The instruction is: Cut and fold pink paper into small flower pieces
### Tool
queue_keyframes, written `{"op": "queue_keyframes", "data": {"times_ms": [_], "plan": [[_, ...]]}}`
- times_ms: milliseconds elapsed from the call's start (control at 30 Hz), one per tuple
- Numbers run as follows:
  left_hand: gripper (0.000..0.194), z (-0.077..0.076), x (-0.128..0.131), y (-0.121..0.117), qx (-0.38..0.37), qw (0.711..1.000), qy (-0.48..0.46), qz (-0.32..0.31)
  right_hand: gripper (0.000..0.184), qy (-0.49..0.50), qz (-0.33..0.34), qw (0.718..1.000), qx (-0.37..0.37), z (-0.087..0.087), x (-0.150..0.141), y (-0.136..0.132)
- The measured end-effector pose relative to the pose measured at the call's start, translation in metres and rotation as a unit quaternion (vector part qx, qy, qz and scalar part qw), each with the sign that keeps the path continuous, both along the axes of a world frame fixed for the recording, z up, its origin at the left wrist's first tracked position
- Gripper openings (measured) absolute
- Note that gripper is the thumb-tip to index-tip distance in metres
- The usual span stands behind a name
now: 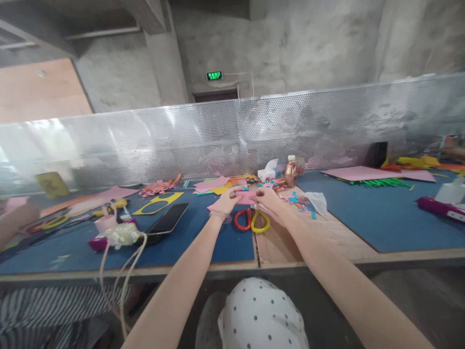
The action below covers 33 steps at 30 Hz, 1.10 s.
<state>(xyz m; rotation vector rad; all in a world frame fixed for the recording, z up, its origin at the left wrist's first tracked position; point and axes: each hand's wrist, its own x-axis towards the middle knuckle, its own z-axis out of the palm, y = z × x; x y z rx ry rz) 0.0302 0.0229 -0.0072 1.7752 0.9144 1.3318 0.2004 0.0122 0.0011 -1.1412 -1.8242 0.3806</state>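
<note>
A small piece of pink paper (pixel 247 197) is stretched between my two hands above the table. My left hand (pixel 227 199) pinches its left end, and my right hand (pixel 268 199) pinches the right end. Scissors with one red handle (pixel 242 220) and one yellow handle (pixel 260 221) lie just below the paper, handles toward me; my hands and the paper hide most of their blades. More pink paper shows beneath my left hand.
A black phone (pixel 167 220) and a cabled device (pixel 121 233) lie at left, near a yellow paper with cut-out holes (pixel 160 202). A bottle (pixel 291 172) and tissue pack (pixel 269 172) stand behind my hands. Another person's hand (pixel 20 218) is at far left. A perforated metal screen (pixel 218 140) runs along the back.
</note>
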Motion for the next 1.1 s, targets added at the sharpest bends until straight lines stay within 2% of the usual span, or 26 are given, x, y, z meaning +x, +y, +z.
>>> {"op": "queue_keyframes", "data": {"times_ms": [133,267,333,433,833,1100], "plan": [[0.032,0.000,0.000,0.001,0.036,0.999,0.021,0.003,0.025,0.020,-0.002,1.000,-0.002,-0.002,0.000,0.001],[0.034,-0.003,0.000,0.005,0.040,0.999,0.025,0.002,0.015,0.069,0.039,0.997,-0.013,-0.004,0.000,0.004],[0.035,-0.004,0.000,0.006,0.035,0.999,0.027,0.000,0.019,0.089,0.062,0.994,-0.016,-0.005,0.000,0.007],[0.037,-0.005,0.000,0.007,0.028,0.999,0.029,-0.002,0.025,0.082,0.059,0.995,0.003,-0.006,0.001,0.011],[0.025,-0.004,0.002,0.005,0.025,1.000,0.003,0.003,0.020,0.090,0.068,0.993,-0.020,0.000,0.002,0.005],[0.025,-0.005,0.001,0.009,0.042,0.999,0.023,0.004,0.021,0.083,0.065,0.994,-0.017,-0.002,0.003,0.008]]}}
